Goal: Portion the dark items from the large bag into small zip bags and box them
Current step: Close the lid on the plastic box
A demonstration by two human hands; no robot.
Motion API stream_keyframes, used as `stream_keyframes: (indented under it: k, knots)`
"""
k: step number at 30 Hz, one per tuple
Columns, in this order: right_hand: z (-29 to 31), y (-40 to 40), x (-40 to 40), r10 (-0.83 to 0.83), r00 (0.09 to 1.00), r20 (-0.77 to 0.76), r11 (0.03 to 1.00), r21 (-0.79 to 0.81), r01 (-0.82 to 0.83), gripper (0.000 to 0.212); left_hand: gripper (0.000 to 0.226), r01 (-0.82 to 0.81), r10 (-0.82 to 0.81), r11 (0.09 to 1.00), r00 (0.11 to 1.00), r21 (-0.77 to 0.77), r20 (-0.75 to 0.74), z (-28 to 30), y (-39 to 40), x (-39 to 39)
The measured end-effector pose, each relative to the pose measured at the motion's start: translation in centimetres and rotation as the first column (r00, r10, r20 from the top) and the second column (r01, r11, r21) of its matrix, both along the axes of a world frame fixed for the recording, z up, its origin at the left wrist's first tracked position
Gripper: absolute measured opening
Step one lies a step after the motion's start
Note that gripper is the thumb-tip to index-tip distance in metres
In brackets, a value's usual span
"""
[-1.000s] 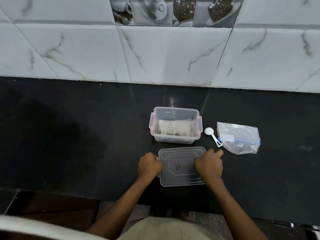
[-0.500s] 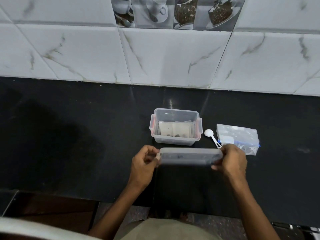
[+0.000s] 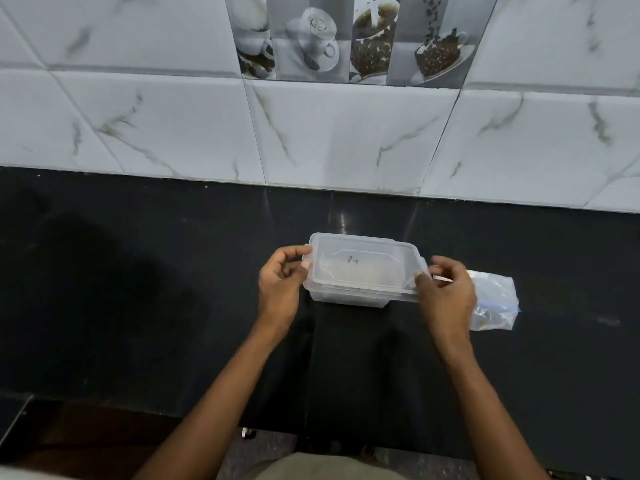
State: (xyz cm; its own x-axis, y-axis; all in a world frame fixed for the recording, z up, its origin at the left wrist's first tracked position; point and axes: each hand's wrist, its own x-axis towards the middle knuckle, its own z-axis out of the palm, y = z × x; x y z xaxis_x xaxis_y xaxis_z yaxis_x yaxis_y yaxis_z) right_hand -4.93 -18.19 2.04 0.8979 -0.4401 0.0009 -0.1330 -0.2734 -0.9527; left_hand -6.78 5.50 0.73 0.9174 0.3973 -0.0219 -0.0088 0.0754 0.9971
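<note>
A clear plastic box (image 3: 349,299) stands on the black counter, and its clear lid (image 3: 363,266) lies over the top of it. Small zip bags inside show only as a pale blur through the lid. My left hand (image 3: 280,289) pinches the lid's left end with thumb and fingers. My right hand (image 3: 446,296) pinches the lid's right end. The large zip bag (image 3: 495,303) with a blue seal lies to the right of the box, partly hidden behind my right hand. The white scoop is almost wholly hidden by that hand.
The black counter (image 3: 138,289) runs wide to the left and right of the box. A white marble-tile wall (image 3: 346,133) rises just behind it. The counter's front edge lies close to my body.
Both hands lifted the lid from the counter in front of the box, carried it away from me and set it over the box. The bag has not moved.
</note>
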Motion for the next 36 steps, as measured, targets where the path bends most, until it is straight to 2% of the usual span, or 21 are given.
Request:
stream_keyframes:
  k: [2, 4, 8, 13, 15, 18, 22, 25, 29, 32, 36]
  knots:
    - [-1.2, 0.9, 1.2, 0.024, 1.000, -0.014, 0.993, -0.112, -0.025, 0.030, 0.035, -0.031, 0.038, 0.997, 0.994, 0.067, -0.100, -0.8, -0.1, 1.4]
    - [-2.6, 1.7, 2.1, 0.037, 0.999, -0.030, 0.982, -0.183, -0.042, 0.029, 0.047, -0.043, 0.080, 0.979, 0.979, 0.197, -0.186, -1.6, -0.4, 2.5]
    - [-4.5, 2.8, 3.0, 0.060, 0.997, -0.047, 0.961, -0.268, -0.071, 0.031, 0.045, -0.010, 0.088, 0.933, 0.976, 0.359, -0.201, -2.5, -1.0, 3.4]
    - [-5.1, 3.2, 3.4, 0.071, 0.995, -0.064, 0.970, -0.227, -0.083, 0.039, 0.043, -0.024, 0.200, 0.809, 0.951, 0.588, -0.236, -3.4, -1.3, 3.7]
    - [-5.3, 3.0, 3.7, 0.086, 0.994, -0.065, 0.971, -0.217, -0.098, 0.040, 0.039, -0.041, 0.216, 0.858, 0.934, 0.513, -0.286, -3.4, -1.3, 4.1]
    - [-5.2, 2.7, 3.9, 0.131, 0.988, -0.087, 0.969, -0.202, -0.146, 0.042, 0.027, -0.093, 0.204, 0.952, 0.902, 0.291, -0.381, -3.1, -1.3, 4.8]
    - [-5.2, 1.9, 4.7, 0.143, 0.981, -0.132, 0.972, -0.169, -0.164, 0.038, 0.016, -0.139, 0.184, 0.982, 0.862, 0.127, -0.473, -2.7, -0.7, 5.8]
    - [-5.4, 1.5, 5.6, 0.100, 0.980, -0.172, 0.991, -0.070, -0.113, 0.019, 0.010, -0.125, 0.138, 0.990, 0.823, 0.061, -0.551, -2.5, 0.1, 6.6]
    - [-5.9, 1.3, 6.6, 0.084, 0.956, -0.282, 0.995, 0.068, -0.067, 0.015, 0.020, -0.102, 0.093, 0.995, 0.800, 0.019, -0.593, -2.2, 0.5, 7.2]
    - [-6.0, 1.1, 7.5, 0.094, 0.939, -0.331, 0.980, 0.197, -0.028, 0.010, 0.018, -0.083, 0.065, 0.997, 0.795, -0.003, -0.603, -1.8, 0.6, 7.1]
    - [-6.0, 0.7, 8.1, 0.102, 0.922, -0.372, 0.976, 0.216, -0.021, 0.013, 0.017, -0.077, 0.044, 0.997, 0.789, -0.027, -0.613, -1.1, 0.4, 6.9]
